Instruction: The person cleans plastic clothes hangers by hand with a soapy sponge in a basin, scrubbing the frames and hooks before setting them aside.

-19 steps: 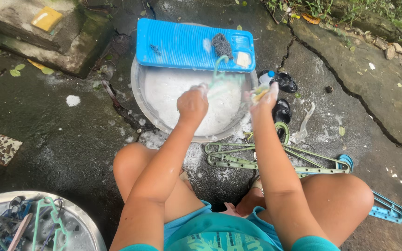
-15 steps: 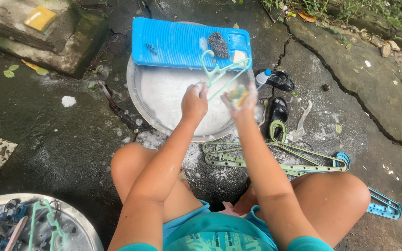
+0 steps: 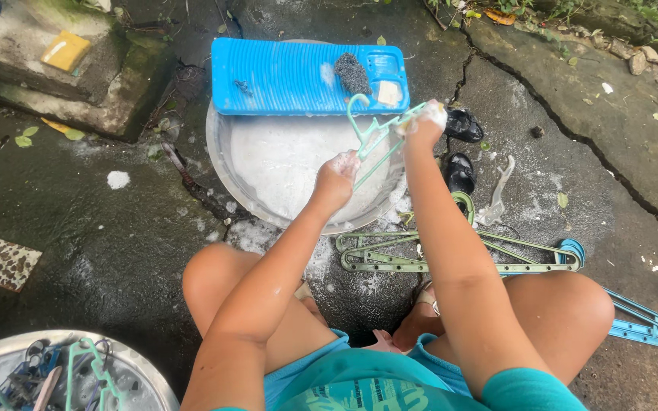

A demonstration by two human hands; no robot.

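I am gripping the green hanger [image 3: 371, 137] over the soapy basin [image 3: 226, 164], left hand [image 3: 336, 179] clamped low, right hand [image 3: 424, 122] closing on its upper end; it is slanting up-right between them.

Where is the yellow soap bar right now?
The yellow soap bar sits in the blue washboard's right-end tray, beside the dark scrubber, above the metal basin.
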